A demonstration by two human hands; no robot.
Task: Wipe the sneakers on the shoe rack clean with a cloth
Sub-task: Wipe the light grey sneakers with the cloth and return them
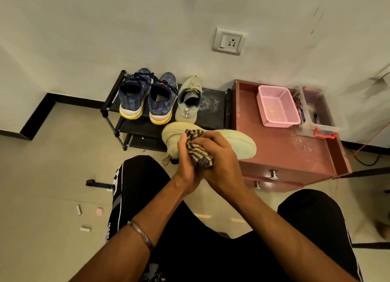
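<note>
Hands meet over a beige knit sneaker [238,143] held in the air in front of the shoe rack [213,104], its pale sole turned up and to the right. Left hand [185,165] wraps round the shoe's heel end, thumb up against the cloth. Right hand [219,153] has its fingers curled over a brown-and-cream striped cloth [197,148], bunched and pressed onto the sneaker's upper; part of the cloth sticks out between the two hands. A thin metal bangle [140,232] sits on the left forearm.

On the rack's top shelf: a pair of navy sneakers with yellow-edged soles [147,98], heels toward the camera, side by side at the left; just beside them to the right, the matching beige sneaker [188,101], upright, laces loose. Whitish dust marks the bare shelf to its right.

Right of the rack, touching it, a reddish-brown drawer unit [285,155] carries a pink plastic basket [277,106] and a clear plastic box with a red latch [314,117]. A wall socket [230,41] is above. Small bits lie on the tiled floor [52,176] at left.
</note>
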